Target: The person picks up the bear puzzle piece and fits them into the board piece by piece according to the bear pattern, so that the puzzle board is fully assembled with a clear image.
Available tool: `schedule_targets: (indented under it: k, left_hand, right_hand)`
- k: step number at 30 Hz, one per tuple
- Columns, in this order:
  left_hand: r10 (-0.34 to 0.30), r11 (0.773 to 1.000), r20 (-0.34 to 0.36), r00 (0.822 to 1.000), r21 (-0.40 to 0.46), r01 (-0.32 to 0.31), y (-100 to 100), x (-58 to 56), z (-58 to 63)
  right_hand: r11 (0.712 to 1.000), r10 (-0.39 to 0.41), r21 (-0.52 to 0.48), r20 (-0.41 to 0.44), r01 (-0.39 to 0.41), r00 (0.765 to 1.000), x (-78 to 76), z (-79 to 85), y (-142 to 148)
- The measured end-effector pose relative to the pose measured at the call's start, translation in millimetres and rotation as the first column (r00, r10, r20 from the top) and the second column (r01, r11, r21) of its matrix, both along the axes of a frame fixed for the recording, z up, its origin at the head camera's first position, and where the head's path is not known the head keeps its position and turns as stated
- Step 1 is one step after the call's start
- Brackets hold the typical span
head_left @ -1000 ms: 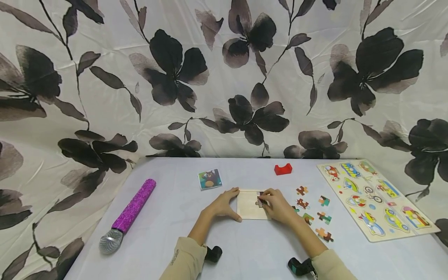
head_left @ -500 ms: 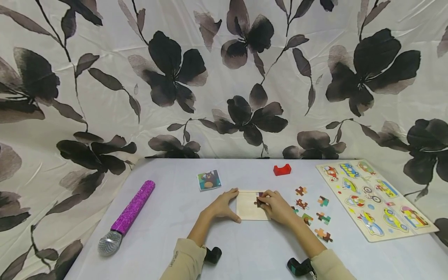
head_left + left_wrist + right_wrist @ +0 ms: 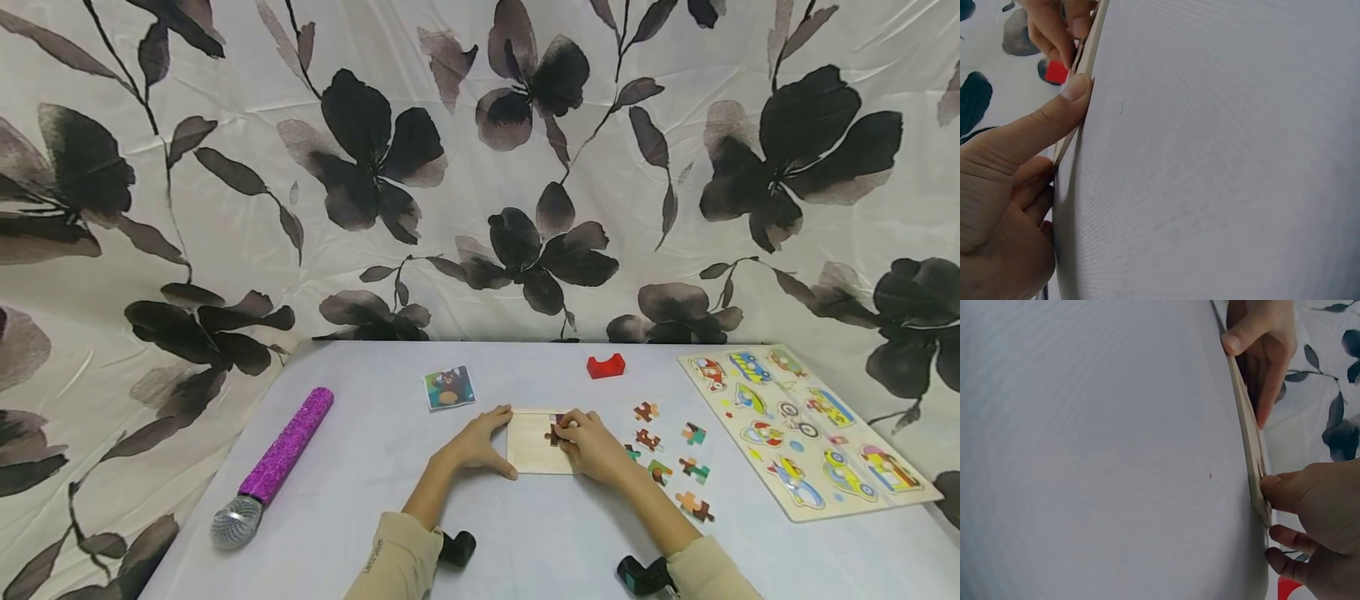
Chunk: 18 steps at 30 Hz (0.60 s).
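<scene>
A small pale wooden puzzle tray (image 3: 528, 442) lies on the table in front of me. My left hand (image 3: 477, 443) holds its left side, the thumb at the near corner and the fingers at the far one. With the thumb and fingers of my right hand (image 3: 594, 446) I pinch a dark brown jigsaw piece (image 3: 552, 435) over the tray's right part. That piece is partly hidden by the fingers. In the right wrist view the tray (image 3: 1249, 434) shows edge-on, with the right fingers at its end.
Several loose jigsaw pieces (image 3: 694, 469) lie right of my right hand. Beyond them is a vehicle puzzle board (image 3: 772, 450). A bear picture card (image 3: 449, 387) and a red block (image 3: 606, 366) lie farther back. A purple glitter microphone (image 3: 288, 446) lies at the left.
The jigsaw piece in my right hand has turned and settled lower against the tray, its brown face now showing. My left hand stays at the tray's left side.
</scene>
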State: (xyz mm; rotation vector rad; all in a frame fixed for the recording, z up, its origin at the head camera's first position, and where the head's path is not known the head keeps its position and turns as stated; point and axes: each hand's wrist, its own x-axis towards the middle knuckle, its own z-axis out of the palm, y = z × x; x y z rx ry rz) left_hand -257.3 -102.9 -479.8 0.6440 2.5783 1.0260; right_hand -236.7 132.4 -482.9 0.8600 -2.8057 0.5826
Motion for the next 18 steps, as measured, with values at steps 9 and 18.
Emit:
schedule_targets:
  k: [9,18]
  left_hand:
    - [-0.001,1.000,-0.006,1.000,-0.004,0.001,0.8,-0.2,0.4]
    - [-0.003,1.000,-0.012,1.000,0.000,0.003,0.9,-0.2,-0.3]
  right_hand:
    - [0.998,0.000,0.065,-0.026,0.002,1.000,0.8,1.0,-1.0]
    - [0.999,0.001,0.035,-0.100,0.002,0.995,-1.0,-3.7,3.0]
